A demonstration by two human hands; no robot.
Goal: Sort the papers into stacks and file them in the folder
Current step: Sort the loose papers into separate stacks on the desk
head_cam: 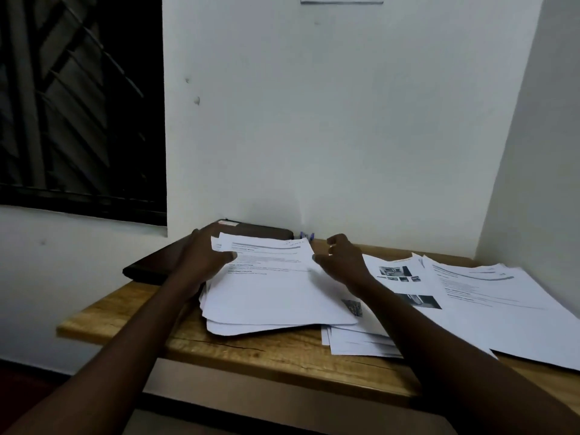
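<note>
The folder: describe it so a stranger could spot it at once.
Start at the wooden table and go to its far left corner, against the wall. The folder lies flat there, the only dark brown thing among white papers.

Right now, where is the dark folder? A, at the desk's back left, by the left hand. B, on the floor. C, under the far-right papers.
A: the dark folder lies at the desk's back left corner, beside the left hand, which holds the middle stack's edge.
</note>
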